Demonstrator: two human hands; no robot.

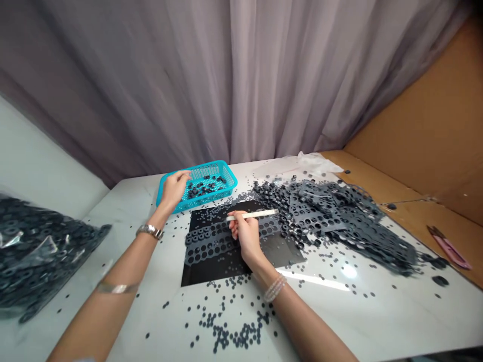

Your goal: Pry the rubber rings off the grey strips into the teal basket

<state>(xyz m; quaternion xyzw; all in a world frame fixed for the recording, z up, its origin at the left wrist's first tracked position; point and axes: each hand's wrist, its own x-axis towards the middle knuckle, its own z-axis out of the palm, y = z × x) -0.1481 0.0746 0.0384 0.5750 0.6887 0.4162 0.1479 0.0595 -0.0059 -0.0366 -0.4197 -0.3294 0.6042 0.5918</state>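
Observation:
Over the left end of a turquoise plastic basket (229,190) is my left hand (175,188), its fingers stretched out to the right and nothing visible in them. Several small black rubber pieces (202,189) lie inside the basket. My right hand (247,236) grips a white pen-like stick (258,214) that points right. Beneath it, a dark rubber sheet punched with rows of round holes (211,250) lies on a glossy black board (204,276). Rings still sit in some holes at the sheet's left end. My right hand covers part of the sheet.
Punched rubber sheets (350,226) are heaped on the right, with loose black rings (273,193) beside them. Small black discs (237,337) litter the white table (400,322). A clear bag of black rings (41,256) stands left. Pink-handled snips (451,249) lie far right.

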